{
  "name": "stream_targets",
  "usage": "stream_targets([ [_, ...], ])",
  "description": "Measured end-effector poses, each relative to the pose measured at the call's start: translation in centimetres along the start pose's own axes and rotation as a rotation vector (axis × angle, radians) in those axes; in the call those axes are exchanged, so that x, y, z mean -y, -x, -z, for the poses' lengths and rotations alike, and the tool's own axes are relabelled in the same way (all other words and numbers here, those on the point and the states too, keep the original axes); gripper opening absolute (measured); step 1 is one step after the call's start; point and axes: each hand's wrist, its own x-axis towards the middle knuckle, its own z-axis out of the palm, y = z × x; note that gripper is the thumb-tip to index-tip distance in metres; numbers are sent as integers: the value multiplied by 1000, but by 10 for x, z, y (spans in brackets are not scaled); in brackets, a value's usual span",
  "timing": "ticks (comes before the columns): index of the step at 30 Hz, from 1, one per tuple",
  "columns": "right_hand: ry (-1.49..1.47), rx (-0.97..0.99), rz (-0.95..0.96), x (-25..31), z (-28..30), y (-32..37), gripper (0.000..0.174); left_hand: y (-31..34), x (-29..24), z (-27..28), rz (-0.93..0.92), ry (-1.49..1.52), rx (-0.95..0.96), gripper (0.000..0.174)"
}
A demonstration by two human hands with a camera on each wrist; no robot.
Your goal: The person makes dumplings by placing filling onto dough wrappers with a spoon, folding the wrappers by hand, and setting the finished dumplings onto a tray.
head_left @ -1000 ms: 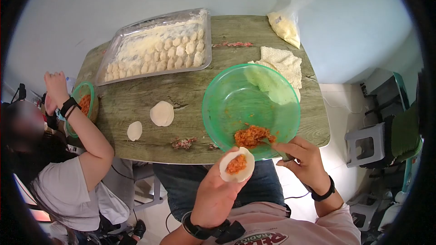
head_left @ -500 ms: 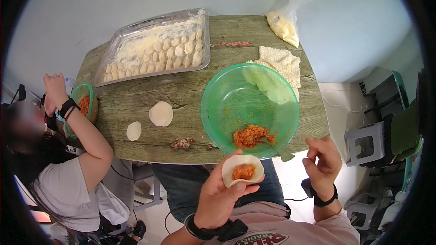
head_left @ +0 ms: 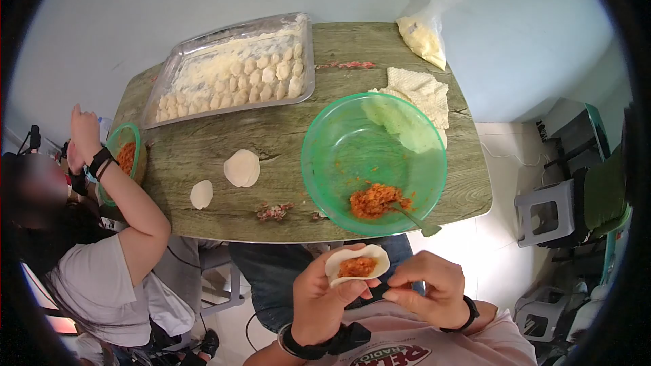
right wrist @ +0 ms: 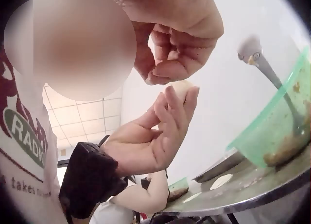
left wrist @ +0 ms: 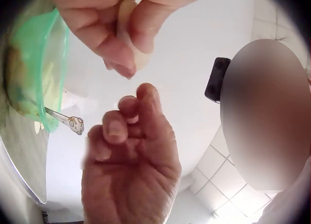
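My left hand [head_left: 324,298] holds a round dumpling wrapper [head_left: 381,263] from beneath, thumb along its near edge. Orange-red filling [head_left: 358,267] lies in the middle, and the wrapper's sides curve up around it. Close to the wrapper's right side is my right hand [head_left: 434,286], fingers loosely bent with nothing in them. The left wrist view shows the right hand's palm and bent fingers below the wrapper. A green plastic bowl [head_left: 324,163] stands just beyond both hands, with more filling [head_left: 373,202] at its near side. A metal utensil [head_left: 422,226] leans there, its head buried in filling.
Loose wrappers [head_left: 242,168] lie on the table [head_left: 285,129] left of the bowl. A floured metal tray [head_left: 309,61] with rows of dumplings stands at the back left. A cloth [head_left: 427,91] and a plastic bag [head_left: 424,41] are behind the bowl. Another person [head_left: 108,257] sits at left.
My right hand let go of the utensil in the bowl, drew away to the right, then came in beside the wrapper. My left hand has tilted the wrapper, and its edges have bent up.
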Motion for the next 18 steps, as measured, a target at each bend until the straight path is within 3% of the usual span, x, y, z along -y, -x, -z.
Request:
stream_targets([
  [1,-1,-1,0,-4,-4,0,21,0,-2,-1,0,-17,-11,43],
  [3,-377,-103,-268,-5,-15,1,30,2,-3,-1,9,-37,-17,40],
  [4,-475,-98,-264,0,-17,-5,39,3,-3,0,-1,-38,-18,39],
  [7,-591,-163,-218,-4,-26,-10,37,5,-1,-2,-45,-101,-26,37],
  [13,-517,-160,-126,-15,-26,-6,23,4,0,-2,-120,-233,-27,33],
  [18,-498,-172,-180,-14,-25,-6,16,4,-1,-1,-128,-262,-41,31],
])
